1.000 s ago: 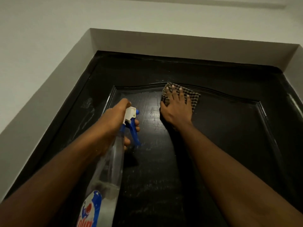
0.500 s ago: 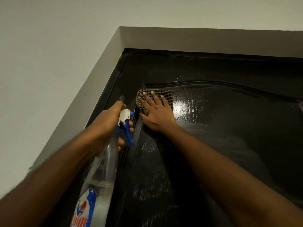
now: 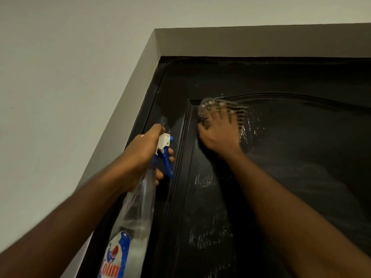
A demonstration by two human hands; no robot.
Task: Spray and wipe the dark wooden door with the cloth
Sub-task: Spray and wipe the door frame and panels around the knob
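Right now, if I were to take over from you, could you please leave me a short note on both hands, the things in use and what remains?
Left hand grips the clear plastic spray bottle with the blue trigger, nozzle towards the door.
Right hand, fingers spread, presses the dark-and-light checked cloth flat on the dark wooden door, at the top left corner of its raised panel.
Done: wet streaks show on the panel's left side, beside and below the cloth.
Left: wipe those streaks, then spray and wipe the rest; the lower door is out of view.
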